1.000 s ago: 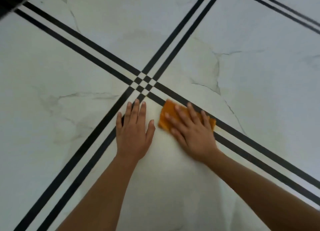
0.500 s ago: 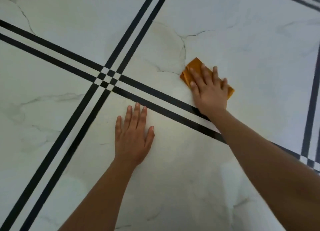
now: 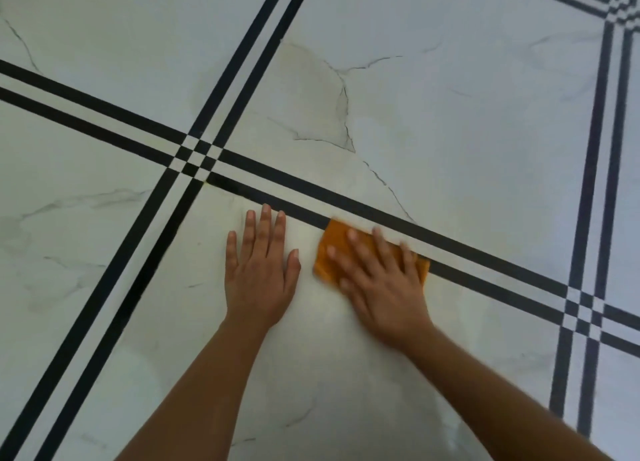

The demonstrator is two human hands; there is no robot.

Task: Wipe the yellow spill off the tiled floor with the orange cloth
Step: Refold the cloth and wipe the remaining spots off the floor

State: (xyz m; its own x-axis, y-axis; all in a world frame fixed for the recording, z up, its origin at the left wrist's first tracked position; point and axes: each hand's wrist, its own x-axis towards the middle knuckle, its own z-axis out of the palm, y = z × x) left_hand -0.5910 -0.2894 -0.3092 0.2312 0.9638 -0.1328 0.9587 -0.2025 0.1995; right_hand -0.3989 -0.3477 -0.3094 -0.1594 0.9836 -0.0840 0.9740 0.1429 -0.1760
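Pressing the orange cloth flat, lower centre, under my right hand, fingers spread for even pressure; left hand, fingers together, braces on the tiled floor.

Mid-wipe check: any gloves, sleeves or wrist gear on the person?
No. The left hand and right hand are bare: no gloves, rings or wristbands show. The left forearm and right forearm are uncovered to the frame's edge; no sleeve visible.

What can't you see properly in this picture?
Head view:
- Middle of the orange cloth: covered by the right hand.
- Right hand's fingertips: blurred by motion.
- Any yellow spill beneath cloth or left hand: hidden.
- Both forearms: cut off by the bottom edge.
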